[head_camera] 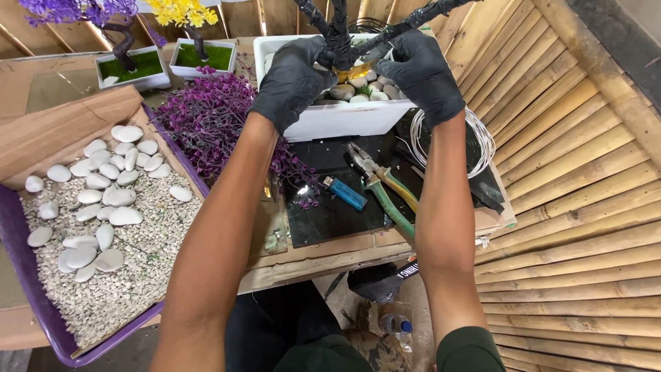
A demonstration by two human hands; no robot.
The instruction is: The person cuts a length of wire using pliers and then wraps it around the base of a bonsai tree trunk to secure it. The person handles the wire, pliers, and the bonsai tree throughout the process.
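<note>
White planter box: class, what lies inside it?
Inside the white planter box, pebbles surround a dark tree trunk. Both hands, left and right, cover its base.

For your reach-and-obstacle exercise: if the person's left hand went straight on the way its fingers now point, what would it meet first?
The left hand points up-right toward the dark trunk in the white planter. Its fingers already seem to touch the trunk, so that comes first, though depth is uncertain.
</note>
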